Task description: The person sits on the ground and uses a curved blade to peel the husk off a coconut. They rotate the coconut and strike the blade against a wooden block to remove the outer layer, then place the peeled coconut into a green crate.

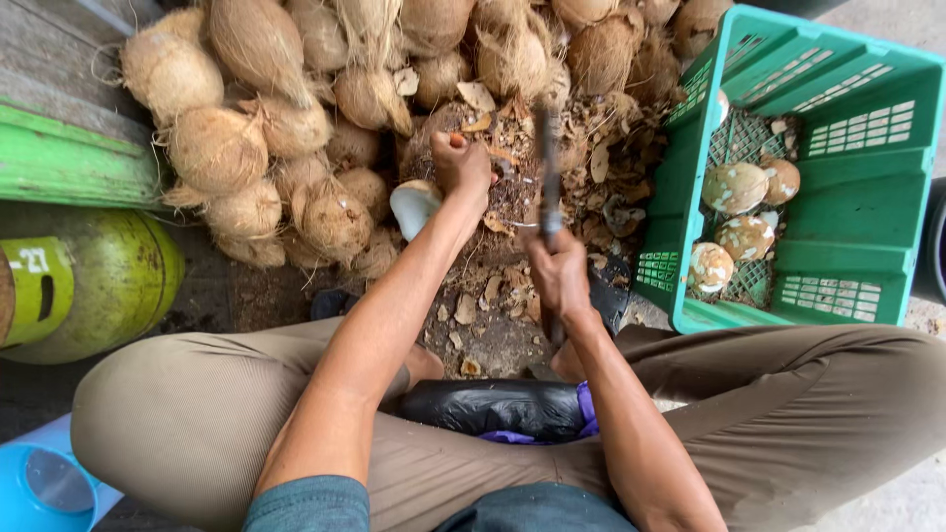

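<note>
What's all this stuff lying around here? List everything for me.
husked coconuts: a large pile, too many to count, brown and fibrous, top left to centre.
peeled coconuts: about four, pale with brown patches, inside the crate.
crate: one, green plastic, right.
shell chips: many, brown, on the ground between pile and crate.
long blade: one, dark, centre, point toward the pile.
gas cylinder: one, green, left.
blue container: one, bottom left corner.
black bag: one, between the legs.
left hand: grips a coconut in the pile.
right hand: grips the blade's handle.
</note>
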